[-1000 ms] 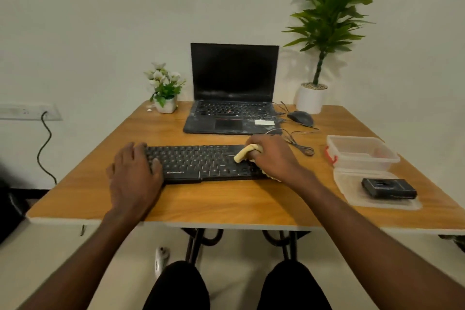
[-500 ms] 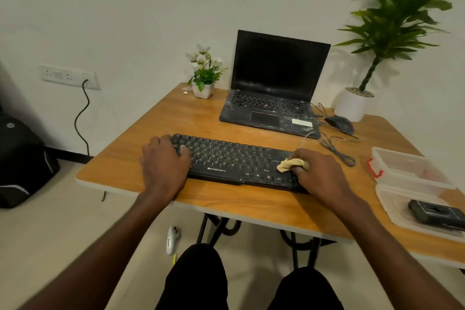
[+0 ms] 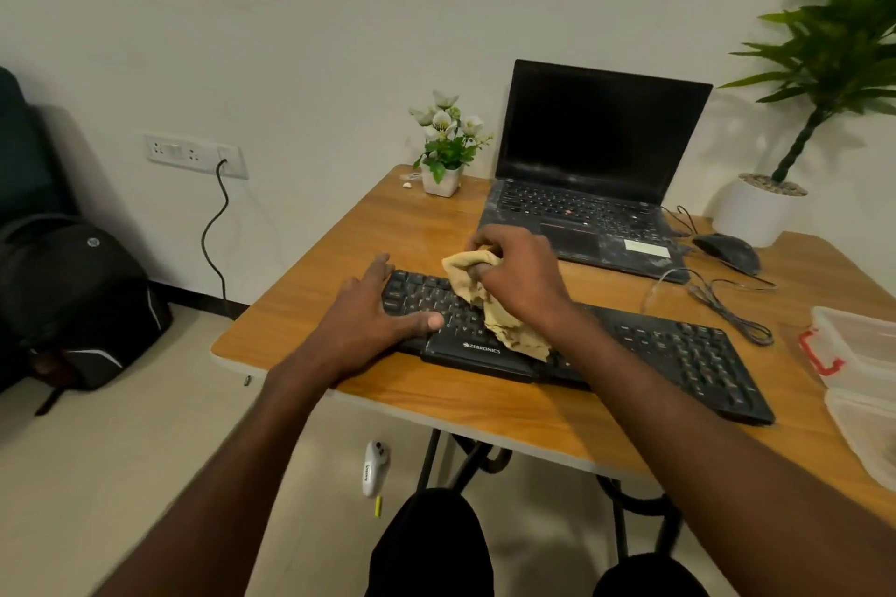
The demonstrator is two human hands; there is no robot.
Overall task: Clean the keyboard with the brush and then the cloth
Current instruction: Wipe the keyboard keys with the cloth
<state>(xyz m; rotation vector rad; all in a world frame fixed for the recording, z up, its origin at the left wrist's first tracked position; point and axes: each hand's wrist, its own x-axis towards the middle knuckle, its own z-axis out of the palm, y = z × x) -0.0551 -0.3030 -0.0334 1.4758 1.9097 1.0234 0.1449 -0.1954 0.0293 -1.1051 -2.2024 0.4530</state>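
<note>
A black keyboard (image 3: pixel 679 349) lies along the front of the wooden table (image 3: pixel 485 402). My left hand (image 3: pixel 368 320) rests flat on its left end, thumb on the keys. My right hand (image 3: pixel 519 276) grips a crumpled yellow cloth (image 3: pixel 504 320) and holds it over the keyboard's left-centre keys; the cloth hangs down onto the keys. No brush is visible.
An open black laptop (image 3: pixel 596 175) stands behind the keyboard, with a small flower pot (image 3: pixel 441 179) to its left. A mouse (image 3: pixel 727 252), loose cables (image 3: pixel 727 305), a large potted plant (image 3: pixel 756 208) and clear plastic boxes (image 3: pixel 863 383) sit at right. A black backpack (image 3: pixel 72 301) lies on the floor.
My right hand has carried the cloth from the keyboard's right end to its left-centre part, and the cloth now hangs looser. My head has turned left. The left hand stays on the left end.
</note>
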